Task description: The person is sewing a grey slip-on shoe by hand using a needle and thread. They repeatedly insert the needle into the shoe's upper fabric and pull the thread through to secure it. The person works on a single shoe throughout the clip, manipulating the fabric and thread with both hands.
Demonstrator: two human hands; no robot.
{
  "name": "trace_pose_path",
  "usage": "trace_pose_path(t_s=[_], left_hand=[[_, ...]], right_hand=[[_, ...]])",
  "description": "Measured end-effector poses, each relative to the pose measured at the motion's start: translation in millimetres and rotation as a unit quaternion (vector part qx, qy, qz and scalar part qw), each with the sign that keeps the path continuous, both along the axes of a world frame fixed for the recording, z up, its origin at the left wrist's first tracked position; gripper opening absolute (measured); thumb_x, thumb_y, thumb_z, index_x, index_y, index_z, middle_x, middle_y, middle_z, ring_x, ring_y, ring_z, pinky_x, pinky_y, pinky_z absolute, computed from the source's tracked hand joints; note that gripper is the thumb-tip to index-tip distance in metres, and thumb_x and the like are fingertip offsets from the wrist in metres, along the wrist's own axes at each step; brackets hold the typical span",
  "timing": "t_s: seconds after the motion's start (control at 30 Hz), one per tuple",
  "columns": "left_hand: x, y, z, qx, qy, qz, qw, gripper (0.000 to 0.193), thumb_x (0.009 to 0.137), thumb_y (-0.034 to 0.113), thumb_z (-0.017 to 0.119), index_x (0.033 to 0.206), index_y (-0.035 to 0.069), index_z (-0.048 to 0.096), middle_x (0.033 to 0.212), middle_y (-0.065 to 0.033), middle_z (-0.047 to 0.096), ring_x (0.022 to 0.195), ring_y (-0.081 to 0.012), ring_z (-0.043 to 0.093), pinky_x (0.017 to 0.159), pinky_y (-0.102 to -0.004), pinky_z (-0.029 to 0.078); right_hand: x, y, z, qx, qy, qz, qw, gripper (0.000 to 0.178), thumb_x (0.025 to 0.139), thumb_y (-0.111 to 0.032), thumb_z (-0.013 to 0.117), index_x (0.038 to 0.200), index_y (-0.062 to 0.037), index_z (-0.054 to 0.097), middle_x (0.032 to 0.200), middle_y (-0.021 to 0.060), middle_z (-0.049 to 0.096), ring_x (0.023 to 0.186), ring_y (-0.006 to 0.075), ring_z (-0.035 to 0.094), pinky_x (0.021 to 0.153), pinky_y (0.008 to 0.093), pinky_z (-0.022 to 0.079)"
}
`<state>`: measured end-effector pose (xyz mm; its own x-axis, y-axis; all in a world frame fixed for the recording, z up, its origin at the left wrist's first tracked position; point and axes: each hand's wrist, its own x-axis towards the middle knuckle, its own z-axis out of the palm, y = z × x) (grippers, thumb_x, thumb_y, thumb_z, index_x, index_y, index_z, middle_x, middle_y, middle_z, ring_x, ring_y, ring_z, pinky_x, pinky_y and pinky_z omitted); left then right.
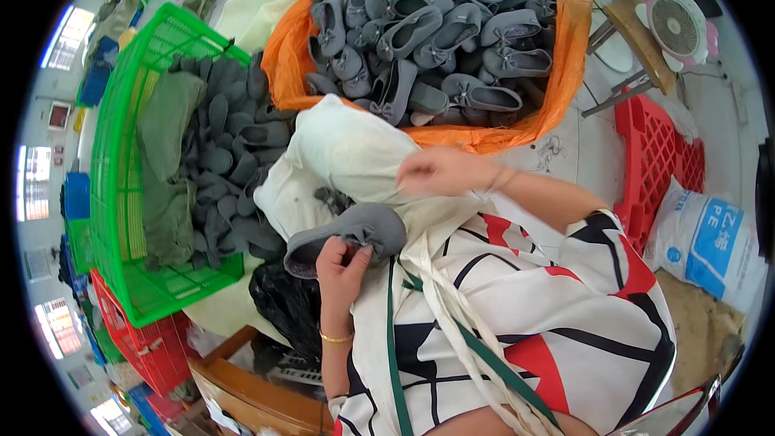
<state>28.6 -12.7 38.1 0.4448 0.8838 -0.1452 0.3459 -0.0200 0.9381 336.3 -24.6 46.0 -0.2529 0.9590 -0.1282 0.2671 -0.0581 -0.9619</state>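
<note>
My left hand [343,262] pinches one grey slipper [347,234] at its bow, near my lap. My right hand [440,171] is blurred, so I cannot tell how its fingers sit; it touches one white cloth sack [347,149]. To the left, one green basket [121,194] holds grey soles, perhaps dozens. Farther off, one orange bag [565,56] brims with slippers, too overlapped to count.

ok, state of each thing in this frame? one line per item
left hand: gripping the grey slipper
grey slipper: held, lying on its side
right hand: blurred, over the white sack, grip unclear
white sack: slumped in the lap
orange bag: open, heaped with grey slippers
green crate: tilted, part-filled with grey insoles
red crate: standing on edge
fan: running or not, cannot tell
</note>
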Motion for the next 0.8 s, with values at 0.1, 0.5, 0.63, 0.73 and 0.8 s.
trace_pose_path(t_s=[0.1,0.5,0.63,0.73,0.8], left_hand=[[23.4,10.5,23.0,0.161,0.103,-0.085,0.978,0.024,0.077,0.007,0.076,0.071,0.002,0.053,0.069,-0.0106,0.05,0.067,-0.0285,0.049,0.063,-0.0387,0.038],[32.6,45.3,5.7,0.229,0.041,0.025,0.972,0.018,0.087,-0.001,0.068,0.104,0.001,0.07,0.096,-0.0126,0.068,0.09,-0.0279,0.063,0.081,-0.0349,0.051],[28.1,48.8,-4.0,0.176,0.031,0.016,0.984,0.015,0.084,-0.002,0.069,0.099,0.003,0.071,0.092,-0.0127,0.068,0.084,-0.0295,0.065,0.074,-0.0343,0.051],[11.0,45.0,-15.3,0.142,0.041,0.034,0.988,0.014,0.087,0.0,0.067,0.101,0.002,0.071,0.093,-0.0118,0.067,0.084,-0.0239,0.064,0.075,-0.0306,0.051],[3.3,45.1,-25.9,0.102,0.031,0.052,0.993,0.018,0.089,0.001,0.067,0.106,0.001,0.07,0.095,-0.0096,0.068,0.085,-0.0176,0.064,0.079,-0.0276,0.051]], right_hand=[[-31.1,-0.7,-13.5,-0.024,-0.006,0.058,0.998,0.038,0.092,-0.037,0.069,0.097,0.0007,0.069,0.076,0.0089,0.064,0.075,0.0133,0.06,0.071,0.0308,0.05],[106.2,55.3,-24.9,-0.048,0.389,-0.444,0.806,0.03,0.102,-0.035,0.056,0.09,-0.0077,0.061,0.093,0.0031,0.061,0.08,0.0159,0.06,0.08,0.0312,0.053],[135.3,70.9,-39.4,0.039,0.316,-0.472,0.822,0.029,0.102,-0.027,0.058,0.115,-0.002,0.066,0.095,0.0016,0.06,0.085,0.0108,0.06,0.085,0.0274,0.05],[69.9,74.9,-51.0,0.006,0.098,-0.352,0.931,0.031,0.103,-0.021,0.058,0.123,0.0003,0.064,0.097,-0.0015,0.06,0.087,0.0074,0.058,0.084,0.0242,0.048],[16.5,81.3,-51.5,0.051,0.047,-0.302,0.951,0.021,0.095,-0.008,0.067,0.114,0.0,0.066,0.095,0.001,0.066,0.084,0.01,0.06,0.076,0.0262,0.05]])
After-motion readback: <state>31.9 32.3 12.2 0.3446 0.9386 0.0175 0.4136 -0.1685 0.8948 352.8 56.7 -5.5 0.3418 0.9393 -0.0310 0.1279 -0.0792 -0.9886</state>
